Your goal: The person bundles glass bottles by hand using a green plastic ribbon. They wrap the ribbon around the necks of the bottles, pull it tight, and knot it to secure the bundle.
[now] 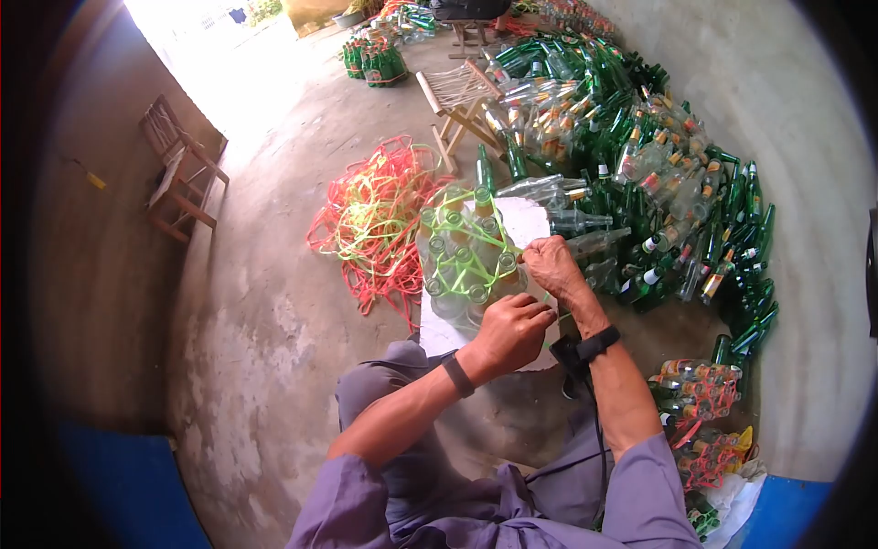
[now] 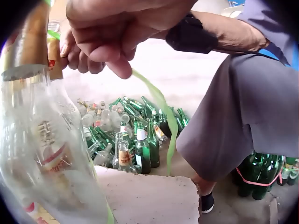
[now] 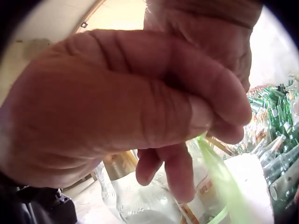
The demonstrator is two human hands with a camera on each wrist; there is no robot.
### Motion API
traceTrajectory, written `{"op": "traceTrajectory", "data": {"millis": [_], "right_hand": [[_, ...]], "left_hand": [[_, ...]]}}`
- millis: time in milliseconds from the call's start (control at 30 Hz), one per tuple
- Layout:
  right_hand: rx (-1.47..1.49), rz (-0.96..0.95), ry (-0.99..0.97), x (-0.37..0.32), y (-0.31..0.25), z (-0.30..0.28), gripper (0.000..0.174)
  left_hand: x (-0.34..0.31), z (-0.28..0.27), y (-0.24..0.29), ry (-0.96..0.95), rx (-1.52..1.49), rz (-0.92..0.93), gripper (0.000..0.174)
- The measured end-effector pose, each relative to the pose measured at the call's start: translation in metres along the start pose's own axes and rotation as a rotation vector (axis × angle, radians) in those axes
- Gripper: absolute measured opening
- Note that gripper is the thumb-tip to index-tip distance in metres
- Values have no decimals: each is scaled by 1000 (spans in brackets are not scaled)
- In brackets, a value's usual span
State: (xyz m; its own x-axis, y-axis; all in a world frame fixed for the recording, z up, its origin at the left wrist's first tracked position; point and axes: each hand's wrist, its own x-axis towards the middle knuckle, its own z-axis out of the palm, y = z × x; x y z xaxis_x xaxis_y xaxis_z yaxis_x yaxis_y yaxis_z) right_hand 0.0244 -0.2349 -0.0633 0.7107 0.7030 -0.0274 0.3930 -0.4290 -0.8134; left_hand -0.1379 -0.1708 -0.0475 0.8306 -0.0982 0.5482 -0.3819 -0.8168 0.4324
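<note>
A cluster of clear glass bottles [image 1: 448,297] stands upright on a white board [image 1: 439,339], its necks laced together with green plastic strap [image 1: 462,261]. My left hand [image 1: 517,334] is at the near right side of the bundle. It pinches a green strap [image 3: 210,154] between thumb and forefinger, and a length of strap [image 2: 170,126] hangs down below it. Just beyond, my right hand [image 1: 553,265] has its fingers curled at the strap by the rightmost bottle neck [image 2: 53,63]. What its fingertips hold is partly hidden.
Red and green strap [image 1: 380,220] lies tangled on the floor left of the board. Green and clear bottles [image 1: 658,183] pile along the right wall. A folding stool [image 1: 462,101] stands beyond, a wooden chair [image 1: 178,174] at left. Tied bottles [image 1: 704,393] sit near my right elbow.
</note>
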Motion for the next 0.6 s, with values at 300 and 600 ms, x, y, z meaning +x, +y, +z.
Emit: {"op": "traceTrajectory", "data": {"millis": [300,600], "right_hand": [[272,19,180,-2,9,9,31],[177,-27,227,-1,19,12,31]], "left_hand": [[-16,-28,-12,93,422,-158,45],[-7,-33,-29,176,343,-162,39]]}}
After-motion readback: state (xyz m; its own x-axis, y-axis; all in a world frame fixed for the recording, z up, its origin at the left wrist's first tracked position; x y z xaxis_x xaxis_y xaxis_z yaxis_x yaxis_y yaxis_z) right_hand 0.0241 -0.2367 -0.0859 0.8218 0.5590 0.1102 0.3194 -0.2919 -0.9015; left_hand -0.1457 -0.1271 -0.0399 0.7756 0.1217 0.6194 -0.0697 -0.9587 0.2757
